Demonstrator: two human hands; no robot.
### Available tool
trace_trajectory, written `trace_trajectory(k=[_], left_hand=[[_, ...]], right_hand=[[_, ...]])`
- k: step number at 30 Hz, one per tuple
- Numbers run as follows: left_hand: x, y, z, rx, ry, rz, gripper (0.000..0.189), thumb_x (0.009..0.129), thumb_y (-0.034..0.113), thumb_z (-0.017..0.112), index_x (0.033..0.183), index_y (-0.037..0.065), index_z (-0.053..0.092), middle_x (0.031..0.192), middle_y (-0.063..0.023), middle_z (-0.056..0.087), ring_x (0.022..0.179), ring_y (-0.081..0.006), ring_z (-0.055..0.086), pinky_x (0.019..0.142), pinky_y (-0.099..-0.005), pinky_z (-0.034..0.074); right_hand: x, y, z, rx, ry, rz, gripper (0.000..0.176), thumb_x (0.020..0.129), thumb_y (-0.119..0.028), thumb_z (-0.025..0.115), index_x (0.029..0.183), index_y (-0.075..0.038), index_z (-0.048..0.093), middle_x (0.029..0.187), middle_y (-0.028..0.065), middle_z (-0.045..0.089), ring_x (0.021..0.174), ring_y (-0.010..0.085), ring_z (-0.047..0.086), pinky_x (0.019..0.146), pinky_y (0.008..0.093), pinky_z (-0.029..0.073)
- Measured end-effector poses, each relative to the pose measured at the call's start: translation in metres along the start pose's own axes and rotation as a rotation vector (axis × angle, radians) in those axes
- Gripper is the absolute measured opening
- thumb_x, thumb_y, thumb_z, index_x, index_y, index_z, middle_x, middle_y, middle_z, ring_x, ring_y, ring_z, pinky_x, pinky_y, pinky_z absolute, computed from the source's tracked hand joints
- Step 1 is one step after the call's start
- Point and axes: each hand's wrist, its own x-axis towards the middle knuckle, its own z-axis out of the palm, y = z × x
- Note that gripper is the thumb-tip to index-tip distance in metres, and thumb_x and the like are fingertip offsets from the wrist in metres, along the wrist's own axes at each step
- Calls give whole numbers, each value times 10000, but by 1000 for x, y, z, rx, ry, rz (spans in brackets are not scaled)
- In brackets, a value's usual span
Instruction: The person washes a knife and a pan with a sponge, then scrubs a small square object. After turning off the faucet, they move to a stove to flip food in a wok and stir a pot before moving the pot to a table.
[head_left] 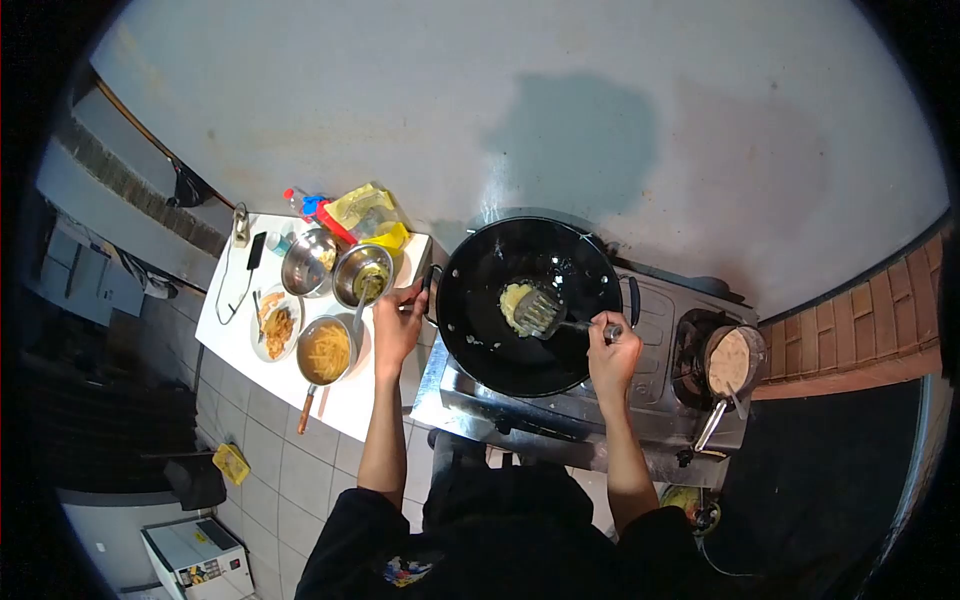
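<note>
A large black wok (480,350) sits on the steel stove. My left hand (399,318) is closed round the wok's left handle. In my right hand (613,352) is the handle of a slotted spatula (540,314), whose head lies inside the wok. A small pale yellow piece of food (514,302) is against the left side of the spatula head, partly covered by it. Small bits and shiny drops are scattered over the wok's dark inner surface.
On the stove's right burner stands a pan of pinkish-beige sauce (728,362). The white table (345,405) at left holds metal bowls (362,275), a pot of pale strips in liquid (326,350), a plate of food (277,330), a phone (257,250) and a yellow bag (385,236).
</note>
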Motion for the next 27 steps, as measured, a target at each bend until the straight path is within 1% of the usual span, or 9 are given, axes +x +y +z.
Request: trace_trajectory(k=[1,5,7,10,14,17,21,22,27], left_hand=[[1,3,0,0,-5,-30,239,812,89,604,1014,-37,612,819,-179,657,749,-154,636,661,-271,468],[-1,2,2,-10,-2,-58,252,832,99,587,1042,-39,598,849,-172,658,751,-155,628,662,-278,470],[-1,3,2,10,-1,-26,256,838,101,581,1051,-42,593,852,-170,656,755,-156,627,652,-278,471],[-4,2,3,-16,21,8,259,838,105,582,1052,-41,595,807,-164,653,712,-130,608,636,-258,461],[-1,1,0,-33,1,10,231,817,80,606,1004,-55,613,741,-148,635,652,-140,596,615,-263,479],[-1,1,-2,-47,-7,31,236,814,82,608,1004,-57,612,735,-154,630,648,-140,596,610,-266,477],[2,0,-4,-67,-34,19,242,810,89,614,1000,-61,612,768,-176,638,657,-156,612,619,-276,474],[3,-1,-6,-38,-50,33,278,805,113,625,1014,-67,602,788,-152,656,688,-155,624,636,-271,467],[1,-4,-13,-24,-108,46,247,801,110,628,967,-73,618,800,-157,658,703,-162,630,641,-269,468]], right_hand=[[-1,-1,-1,10,7,5,85,793,-39,572,732,17,552,467,53,420,439,72,361,427,271,316],[5,2,-7,-63,-16,-36,97,795,-49,575,735,25,553,473,68,440,427,88,386,424,276,316],[7,5,-6,-19,8,38,97,794,-54,577,746,28,559,474,68,443,429,85,403,425,275,320],[-4,2,0,20,-27,55,90,792,-53,577,760,31,568,479,66,460,435,82,421,431,271,332],[-9,-5,-10,-63,20,50,89,798,-53,561,763,26,580,499,64,492,465,56,440,443,258,350],[-9,-11,-10,-40,110,96,101,803,-60,553,761,27,580,496,63,481,472,46,431,442,255,345],[-14,-10,-4,-99,29,38,147,823,-86,553,736,32,562,472,29,441,430,65,380,420,259,311],[-14,-13,-5,-99,39,39,147,823,-86,553,736,32,562,472,29,441,430,65,380,420,259,311],[-24,-32,-10,-52,140,85,171,843,-107,546,741,30,561,469,24,458,406,63,394,402,263,315]])
